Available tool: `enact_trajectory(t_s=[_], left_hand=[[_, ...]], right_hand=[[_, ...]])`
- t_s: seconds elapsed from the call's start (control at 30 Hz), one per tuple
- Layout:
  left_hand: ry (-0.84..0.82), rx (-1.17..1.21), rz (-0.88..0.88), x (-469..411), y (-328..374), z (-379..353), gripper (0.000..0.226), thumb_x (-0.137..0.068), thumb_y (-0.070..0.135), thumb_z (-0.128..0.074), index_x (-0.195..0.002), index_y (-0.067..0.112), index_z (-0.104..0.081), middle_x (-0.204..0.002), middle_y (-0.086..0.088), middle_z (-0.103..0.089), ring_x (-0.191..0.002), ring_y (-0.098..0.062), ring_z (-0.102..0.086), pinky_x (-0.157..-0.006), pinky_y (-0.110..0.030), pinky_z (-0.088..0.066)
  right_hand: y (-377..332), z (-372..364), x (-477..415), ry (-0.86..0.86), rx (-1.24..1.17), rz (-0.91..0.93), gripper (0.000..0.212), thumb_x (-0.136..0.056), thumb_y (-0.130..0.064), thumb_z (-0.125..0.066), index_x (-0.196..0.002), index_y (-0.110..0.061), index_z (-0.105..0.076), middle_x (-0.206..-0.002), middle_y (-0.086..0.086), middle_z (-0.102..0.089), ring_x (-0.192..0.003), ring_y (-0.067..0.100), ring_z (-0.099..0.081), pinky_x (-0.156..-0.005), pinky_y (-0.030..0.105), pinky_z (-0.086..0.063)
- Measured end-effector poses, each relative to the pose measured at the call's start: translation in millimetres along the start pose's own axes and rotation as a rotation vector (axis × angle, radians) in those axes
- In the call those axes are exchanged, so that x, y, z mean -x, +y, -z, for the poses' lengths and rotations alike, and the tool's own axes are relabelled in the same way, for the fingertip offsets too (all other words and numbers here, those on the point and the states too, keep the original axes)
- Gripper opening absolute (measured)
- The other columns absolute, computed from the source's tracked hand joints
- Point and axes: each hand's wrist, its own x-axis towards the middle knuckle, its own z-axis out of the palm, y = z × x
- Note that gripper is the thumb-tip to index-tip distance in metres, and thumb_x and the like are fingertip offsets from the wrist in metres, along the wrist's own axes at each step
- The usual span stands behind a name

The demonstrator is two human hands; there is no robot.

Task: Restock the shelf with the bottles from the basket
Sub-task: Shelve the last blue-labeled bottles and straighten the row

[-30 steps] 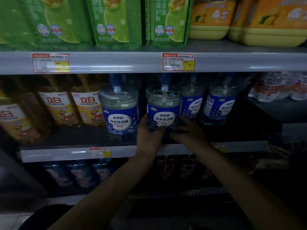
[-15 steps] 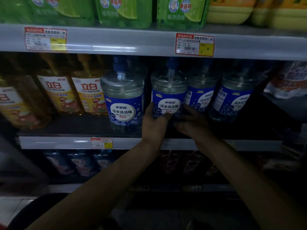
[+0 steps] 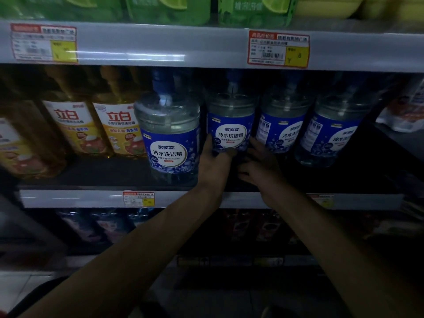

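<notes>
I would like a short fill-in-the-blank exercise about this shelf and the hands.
1. Both hands, the left hand and the right hand, hold one bottle with a ____ label.
2. In the row of blue-labelled bottles, the held one is ____ from the left.
3. The yellow-labelled bottles stand to the ____ of that row.

Missing words: blue; second; left

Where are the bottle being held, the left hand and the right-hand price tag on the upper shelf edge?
held bottle (image 3: pixel 231 131): head view, middle of its blue label.
left hand (image 3: pixel 214 161): head view, back of the hand.
price tag (image 3: pixel 278 49): head view, middle of the tag.
</notes>
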Motion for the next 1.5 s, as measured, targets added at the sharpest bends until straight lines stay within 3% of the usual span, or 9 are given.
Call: enact_trajectory(t_s=[0.17,0.5,0.77,0.9,1.03,1.1,1.2,1.33,1.5], left_hand=[[0.008,0.056,0.018,-7,2,-3,0.068,-0.096,0.01,-0.063,-0.158,0.027,-0.04,-0.144,-0.001,-0.062,-0.127,-0.021,-0.061,-0.111,-0.043,-0.05],[0.03,0.124,0.042,-16,0,-4,0.06,-0.098,0.019,-0.065,-0.155,0.026,-0.045,-0.133,0.005,-0.063,-0.125,-0.019,-0.06,-0.113,-0.044,-0.048],[0.019,0.011,-0.062,-21,-11,-6,0.053,-0.098,0.026,-0.064,-0.149,0.031,-0.052,-0.14,0.003,-0.064,-0.128,-0.018,-0.06,-0.113,-0.044,-0.048],[0.001,-0.078,-0.089,-17,-14,-2,0.061,-0.087,0.047,-0.061,-0.146,0.032,-0.055,-0.137,0.006,-0.067,-0.126,-0.013,-0.062,-0.112,-0.042,-0.048],[-0.052,-0.301,-0.187,3,-16,3,0.049,-0.093,0.067,-0.047,-0.13,0.039,-0.062,-0.127,0.008,-0.07,-0.117,-0.009,-0.064,-0.106,-0.042,-0.052],[-0.103,-0.473,-0.278,13,-16,10,0.05,-0.093,0.074,-0.044,-0.128,0.042,-0.061,-0.125,0.01,-0.068,-0.116,-0.008,-0.064,-0.101,-0.042,-0.053],[-0.145,-0.797,-0.425,26,-13,28,0.067,-0.092,0.076,-0.041,-0.148,0.039,-0.047,-0.146,0.01,-0.055,-0.129,-0.008,-0.055,-0.104,-0.035,-0.049],[-0.125,-1.115,-0.674,40,-12,49,0.068,-0.099,0.07,-0.043,-0.155,0.03,-0.043,-0.159,0.006,-0.044,-0.141,-0.014,-0.047,-0.113,-0.036,-0.044],[-0.031,-1.346,-0.85,39,-15,66,0.064,-0.102,0.065,-0.037,-0.148,0.023,-0.054,-0.15,-0.005,-0.056,-0.133,-0.024,-0.056,-0.107,-0.04,-0.044]], right_hand=[[0,-6,-7,0.027,-0.017,-0.014,0.088,-0.086,0.018,-0.055,-0.153,-0.036,-0.039,-0.144,-0.005,-0.054,-0.121,0.018,-0.059,-0.076,0.029,-0.061],[5,-10,-16,0.044,0.034,0.017,0.094,-0.084,0.019,-0.055,-0.155,-0.037,-0.034,-0.115,-0.019,-0.054,-0.094,-0.004,-0.055,-0.075,0.024,-0.058],[14,-11,-27,0.045,0.085,0.093,0.085,-0.088,0.012,-0.056,-0.153,-0.038,-0.036,-0.121,-0.021,-0.058,-0.119,0.006,-0.057,-0.105,0.038,-0.052],[26,-10,-35,0.091,0.426,0.235,0.073,-0.091,-0.009,-0.064,-0.153,-0.036,-0.037,-0.146,-0.011,-0.053,-0.133,0.01,-0.05,-0.111,0.036,-0.046],[38,-4,-29,0.066,0.88,0.43,0.054,-0.099,-0.042,-0.054,-0.148,-0.024,-0.044,-0.141,0.004,-0.053,-0.129,0.018,-0.05,-0.107,0.041,-0.048],[35,-1,-21,0.02,0.923,0.445,0.065,-0.097,-0.052,-0.047,-0.153,-0.02,-0.04,-0.147,0.007,-0.046,-0.135,0.022,-0.044,-0.112,0.043,-0.042],[30,5,-11,-0.096,1.088,0.374,0.088,-0.093,-0.051,-0.063,-0.163,-0.024,-0.016,-0.168,0.008,-0.011,-0.154,0.026,-0.015,-0.123,0.045,-0.026],[33,4,-8,-0.209,1.19,0.343,0.123,-0.072,-0.068,-0.075,-0.162,-0.036,0.002,-0.169,0.006,0.016,-0.156,0.033,0.006,-0.124,0.055,-0.022],[29,-10,-12,-0.147,1.187,0.271,0.094,-0.093,-0.058,-0.059,-0.157,-0.048,0.009,-0.167,0.005,0.021,-0.156,0.033,0.01,-0.122,0.055,-0.024]])
